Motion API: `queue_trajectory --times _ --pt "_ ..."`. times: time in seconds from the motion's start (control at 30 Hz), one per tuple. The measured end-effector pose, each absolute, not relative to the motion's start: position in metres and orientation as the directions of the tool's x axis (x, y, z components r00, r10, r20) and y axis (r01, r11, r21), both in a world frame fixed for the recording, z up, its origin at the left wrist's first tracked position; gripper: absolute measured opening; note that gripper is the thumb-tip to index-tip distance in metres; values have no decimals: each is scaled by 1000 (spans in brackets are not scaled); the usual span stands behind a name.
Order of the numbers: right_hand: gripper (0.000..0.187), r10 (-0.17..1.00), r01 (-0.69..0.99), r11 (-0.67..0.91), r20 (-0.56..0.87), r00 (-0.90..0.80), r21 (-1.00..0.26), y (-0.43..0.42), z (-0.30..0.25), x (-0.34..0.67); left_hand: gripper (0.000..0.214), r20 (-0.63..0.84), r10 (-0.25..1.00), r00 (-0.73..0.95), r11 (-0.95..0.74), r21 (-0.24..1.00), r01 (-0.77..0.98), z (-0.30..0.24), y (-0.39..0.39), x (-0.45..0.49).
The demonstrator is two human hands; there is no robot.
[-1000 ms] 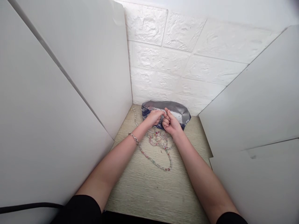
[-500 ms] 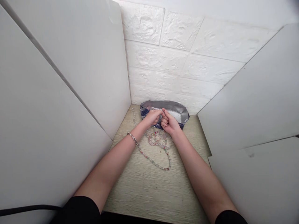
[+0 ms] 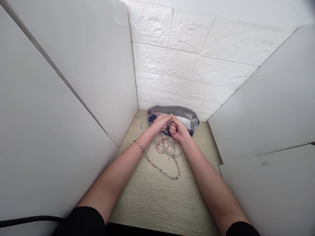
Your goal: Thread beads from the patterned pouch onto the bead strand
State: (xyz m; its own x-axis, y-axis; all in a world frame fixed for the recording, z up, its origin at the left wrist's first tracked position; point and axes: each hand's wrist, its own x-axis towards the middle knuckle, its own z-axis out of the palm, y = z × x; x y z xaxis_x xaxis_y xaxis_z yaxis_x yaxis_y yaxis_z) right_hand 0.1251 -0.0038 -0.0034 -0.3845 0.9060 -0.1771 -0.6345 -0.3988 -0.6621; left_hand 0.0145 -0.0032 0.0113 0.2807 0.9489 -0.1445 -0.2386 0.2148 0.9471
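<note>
My left hand and my right hand meet over the front of an open foil bag, silver inside and dark blue outside. Both are closed in a pinch, fingertips touching or almost touching. Whatever lies between the fingertips is too small to make out. A long string of small coloured beads lies looped on the wooden surface below my hands. Part of it bunches up close under them, and another stretch runs up to the left of the bag. Small beads show inside the bag, partly hidden by my hands.
The pale wood-grain surface is narrow. A white panel closes it in on the left and another white panel on the right. Behind the bag rises a white brick-pattern wall. A black cable crosses at lower left.
My fingertips have shifted slightly, with the left fingers straighter and the two pinches closer together. The bag and the bead string lie as before.
</note>
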Motion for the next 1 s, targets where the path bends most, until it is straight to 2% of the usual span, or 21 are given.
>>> queue_trajectory --times 0.27,0.43,0.67,1.0 --pt "12 907 -680 -415 -212 -365 -604 -1 -4 126 25 -135 956 261 196 956 -221 10 -3 15" --pt "12 908 -670 -413 -219 -357 -617 -1 -5 125 23 -146 948 284 206 960 -191 10 -2 13" --pt "15 913 -654 -389 -176 -368 -649 -1 -7 126 25 -138 942 307 215 948 -235 11 -3 12" --pt "16 912 -657 -399 -199 -359 -639 -2 -5 125 25 -108 938 331 205 940 -274 8 -2 10"
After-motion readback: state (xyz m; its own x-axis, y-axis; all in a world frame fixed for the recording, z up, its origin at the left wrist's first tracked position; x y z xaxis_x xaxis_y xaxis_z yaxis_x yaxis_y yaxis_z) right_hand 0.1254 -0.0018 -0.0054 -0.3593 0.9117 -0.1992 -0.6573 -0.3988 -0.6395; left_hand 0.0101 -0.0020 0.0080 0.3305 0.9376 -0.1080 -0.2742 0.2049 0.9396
